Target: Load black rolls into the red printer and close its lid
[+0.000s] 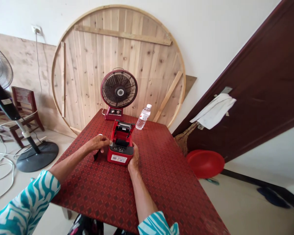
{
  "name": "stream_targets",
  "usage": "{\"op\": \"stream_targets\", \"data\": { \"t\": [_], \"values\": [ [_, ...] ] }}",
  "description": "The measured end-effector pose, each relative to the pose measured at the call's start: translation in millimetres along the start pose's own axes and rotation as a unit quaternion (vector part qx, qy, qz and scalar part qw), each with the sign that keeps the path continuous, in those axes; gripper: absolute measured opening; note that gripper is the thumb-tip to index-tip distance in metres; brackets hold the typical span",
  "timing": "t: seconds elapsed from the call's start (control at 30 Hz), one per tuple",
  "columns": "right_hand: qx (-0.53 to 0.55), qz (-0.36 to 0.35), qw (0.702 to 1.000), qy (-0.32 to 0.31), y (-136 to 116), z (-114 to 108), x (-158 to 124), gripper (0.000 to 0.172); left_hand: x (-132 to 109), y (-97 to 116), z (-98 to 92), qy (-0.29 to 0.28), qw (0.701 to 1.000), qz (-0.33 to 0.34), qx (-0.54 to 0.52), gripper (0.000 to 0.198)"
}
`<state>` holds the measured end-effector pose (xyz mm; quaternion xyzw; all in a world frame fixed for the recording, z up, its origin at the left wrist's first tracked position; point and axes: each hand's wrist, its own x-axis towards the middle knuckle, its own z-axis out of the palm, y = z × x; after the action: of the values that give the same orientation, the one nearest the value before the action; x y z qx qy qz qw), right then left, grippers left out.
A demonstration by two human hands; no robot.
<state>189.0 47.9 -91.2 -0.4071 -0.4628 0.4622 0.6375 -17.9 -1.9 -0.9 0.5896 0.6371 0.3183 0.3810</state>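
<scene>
A red compact thermal receipt printer [120,151] stands on the table with its lid up and its black inner roller and paper bay showing. My left hand [97,143] is at the printer's left side, its fingertips close to the casing. A thin black strip [96,156] hangs from under that hand, and a small white piece [100,134] shows just above the knuckles. My right hand [134,157] is against the printer's right side, steadying the casing.
The table has a red patterned cover [161,176]. Behind the printer stand a red desk fan [119,89] and a plastic water bottle [143,117]. A pedestal fan [19,130] and loose white cables are left of the table; a red basin [205,164] is right.
</scene>
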Motion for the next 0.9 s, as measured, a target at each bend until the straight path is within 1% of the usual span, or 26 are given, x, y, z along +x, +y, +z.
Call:
{"op": "stream_targets", "data": {
  "t": [0.07, 0.13, 0.17, 0.23, 0.3, 0.43, 0.53, 0.7, 0.83, 0.9],
  "values": [
    [-0.001, 0.006, 1.000, -0.005, 3.0, -0.9, 0.6, 0.046, 7.9, 2.4, -4.1, 0.052, 0.995, 0.062, 0.063, 0.037],
    [-0.004, 0.004, 1.000, -0.011, 5.3, -1.8, 1.1, 0.046, 18.4, 8.5, -4.9, 0.108, 0.978, 0.128, 0.127, 0.031],
    [-0.007, 0.001, 1.000, -0.013, 6.1, -2.2, 1.3, 0.046, 24.4, 12.4, -3.9, 0.118, 0.968, 0.154, 0.156, 0.027],
    [-0.008, -0.002, 1.000, -0.010, 7.2, -2.9, 1.7, 0.046, 36.7, 20.3, 0.0, 0.103, 0.956, 0.189, 0.200, 0.024],
    [0.000, 0.004, 1.000, -0.008, 8.2, -3.2, 2.3, 0.046, 47.8, 27.3, 4.6, 0.064, 0.949, 0.206, 0.229, 0.026],
    [0.016, 0.019, 1.000, -0.004, 10.9, -2.0, 4.0, 0.046, 62.6, 38.4, 10.8, -0.019, 0.940, 0.191, 0.281, 0.028],
    [0.036, 0.037, 0.999, -0.002, 12.8, -0.4, 5.1, 0.047, 69.6, 46.9, 14.5, -0.050, 0.934, 0.173, 0.309, 0.024],
    [0.051, 0.052, 0.997, -0.007, 14.6, -0.2, 6.3, 0.051, 77.9, 57.0, 22.4, -0.081, 0.932, 0.161, 0.316, 0.024],
    [0.046, 0.057, 0.997, -0.007, 13.3, -0.8, 6.4, 0.051, 79.7, 56.4, 27.0, -0.081, 0.935, 0.150, 0.311, 0.017],
    [0.049, 0.063, 0.997, -0.006, 11.9, -0.6, 6.1, 0.050, 80.6, 54.6, 28.4, -0.073, 0.942, 0.148, 0.291, 0.017]
  ]
}}
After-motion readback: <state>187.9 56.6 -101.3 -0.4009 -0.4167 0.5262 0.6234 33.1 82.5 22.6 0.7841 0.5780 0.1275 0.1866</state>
